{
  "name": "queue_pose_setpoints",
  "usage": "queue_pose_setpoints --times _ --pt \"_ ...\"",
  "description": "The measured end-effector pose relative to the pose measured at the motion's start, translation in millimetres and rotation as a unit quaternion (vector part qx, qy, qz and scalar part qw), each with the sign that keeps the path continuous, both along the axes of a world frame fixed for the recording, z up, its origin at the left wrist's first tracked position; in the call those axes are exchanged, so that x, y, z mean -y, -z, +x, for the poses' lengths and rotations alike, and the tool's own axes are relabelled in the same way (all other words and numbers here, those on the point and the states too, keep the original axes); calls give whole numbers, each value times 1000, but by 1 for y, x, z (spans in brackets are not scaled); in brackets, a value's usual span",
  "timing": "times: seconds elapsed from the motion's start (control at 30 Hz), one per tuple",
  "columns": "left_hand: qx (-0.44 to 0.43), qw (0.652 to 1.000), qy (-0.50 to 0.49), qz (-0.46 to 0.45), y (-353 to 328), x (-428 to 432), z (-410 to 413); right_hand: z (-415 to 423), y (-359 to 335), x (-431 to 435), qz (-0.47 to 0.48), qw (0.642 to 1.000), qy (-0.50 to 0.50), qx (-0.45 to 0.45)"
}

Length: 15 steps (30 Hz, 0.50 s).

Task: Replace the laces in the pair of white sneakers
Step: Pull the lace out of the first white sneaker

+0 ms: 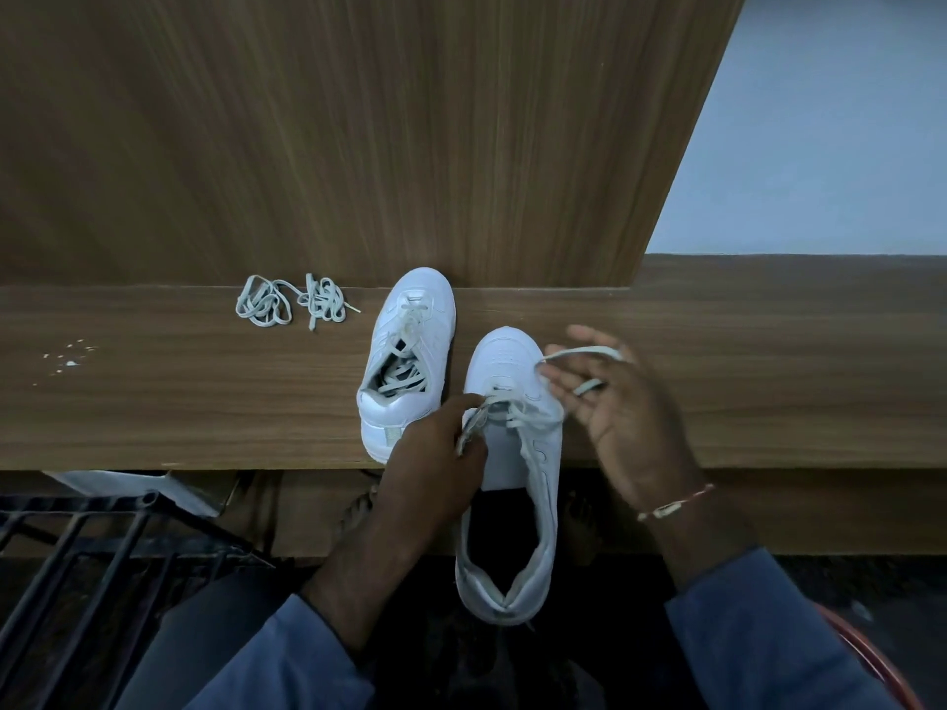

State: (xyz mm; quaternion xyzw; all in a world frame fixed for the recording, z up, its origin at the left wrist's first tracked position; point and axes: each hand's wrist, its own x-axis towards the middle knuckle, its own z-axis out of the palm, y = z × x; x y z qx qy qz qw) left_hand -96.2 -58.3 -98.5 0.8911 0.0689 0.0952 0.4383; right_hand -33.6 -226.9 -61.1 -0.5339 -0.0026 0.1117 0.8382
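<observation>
Sneaker [505, 356] nearest the person overhangs the table [205, 402] edge. Left hand [435, 453] pinches its lace [584, 352] at the eyelets. Right hand [620, 417], fingers spread, has the loose end draped over it.

The brown wooden worktop [153, 402] runs across in front of me, with an upright brown wooden panel [307, 146] standing along its far edge. One white leather sneaker [410, 351] sits on the worktop, toe at the foot of the panel. Just right of it and nearer me is the second white sneaker [512, 499], toe on the worktop, heel hanging past the near edge. My left hand [435, 453] is at its left side, pinching its flat white lace [584, 352]; my right hand [615, 417] is to its right, a strand lying across the fingers. A heap of loose white laces [292, 302] lies left of the first sneaker, near the panel. A black metal rack [77, 556] stands below the worktop at my left.
</observation>
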Motion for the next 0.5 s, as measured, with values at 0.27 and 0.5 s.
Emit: queue_pose_setpoints --times 0.27,0.5 --pt "9 1000 14 8 5 -3 1 28 -11 50 233 931 257 -110" --pt "9 1000 -1 -2 6 -3 3 33 1 37 47 957 287 13"
